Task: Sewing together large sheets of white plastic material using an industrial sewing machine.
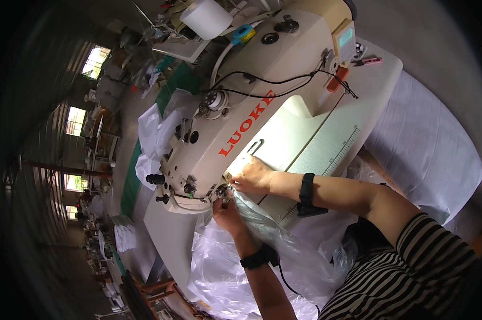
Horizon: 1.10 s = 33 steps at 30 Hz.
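A white sewing machine [273,101] stands tilted across the view, its lit needle end near both hands. My left hand [227,217] is closed in a pinch just below the needle area [223,190]; what its fingertips hold is too small to tell. On the other side of the needle, my right hand [251,175] is also closed, fingertips close to the left ones. Thin clear-white plastic sheeting [267,213] runs in gathered folds from below the right hand. More of it lies over my lap [225,266]. The needle tip and whatever the fingers pinch are hidden.
A thread cone [205,18] and a blue-yellow tape roll [244,34] sit behind the machine. A black cable [273,96] crosses its arm. A pink-handled cutter [370,61] lies at the table's far end. White fabric [422,144] hangs at the right.
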{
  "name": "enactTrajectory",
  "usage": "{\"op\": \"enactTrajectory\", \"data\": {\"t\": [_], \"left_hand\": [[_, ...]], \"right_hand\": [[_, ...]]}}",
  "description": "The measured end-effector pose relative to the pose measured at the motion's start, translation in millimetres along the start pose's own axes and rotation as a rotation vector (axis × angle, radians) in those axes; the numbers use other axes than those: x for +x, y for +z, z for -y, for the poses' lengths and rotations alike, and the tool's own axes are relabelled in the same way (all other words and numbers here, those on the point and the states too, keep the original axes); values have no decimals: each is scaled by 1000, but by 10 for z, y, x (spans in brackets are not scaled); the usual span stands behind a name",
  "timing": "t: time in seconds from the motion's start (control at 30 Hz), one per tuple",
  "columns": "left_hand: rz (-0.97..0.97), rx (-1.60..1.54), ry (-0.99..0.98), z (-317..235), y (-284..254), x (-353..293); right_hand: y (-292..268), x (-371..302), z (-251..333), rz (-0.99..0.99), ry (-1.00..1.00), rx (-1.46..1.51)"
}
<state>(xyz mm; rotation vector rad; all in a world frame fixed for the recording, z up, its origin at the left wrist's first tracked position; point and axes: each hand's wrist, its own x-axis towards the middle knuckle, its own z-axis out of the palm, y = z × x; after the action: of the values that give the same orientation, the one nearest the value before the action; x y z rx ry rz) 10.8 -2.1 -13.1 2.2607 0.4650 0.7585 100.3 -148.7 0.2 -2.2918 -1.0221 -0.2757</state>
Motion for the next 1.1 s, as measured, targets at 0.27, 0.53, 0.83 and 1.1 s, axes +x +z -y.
{"op": "enactTrajectory", "data": {"t": [0.27, 0.53, 0.83, 1.1], "left_hand": [[90, 87, 154, -281, -277, -31], [513, 376, 518, -589, -501, -850], [552, 497, 577, -435, -629, -945], [549, 512, 599, -351, -650, -838]], "right_hand": [[-122, -199, -270, -138, 143, 1258], [-908, -783, -451, -48, 258, 1199], [-1097, -1049, -291, -67, 67, 323], [-884, -861, -178, -12, 3, 318]]}}
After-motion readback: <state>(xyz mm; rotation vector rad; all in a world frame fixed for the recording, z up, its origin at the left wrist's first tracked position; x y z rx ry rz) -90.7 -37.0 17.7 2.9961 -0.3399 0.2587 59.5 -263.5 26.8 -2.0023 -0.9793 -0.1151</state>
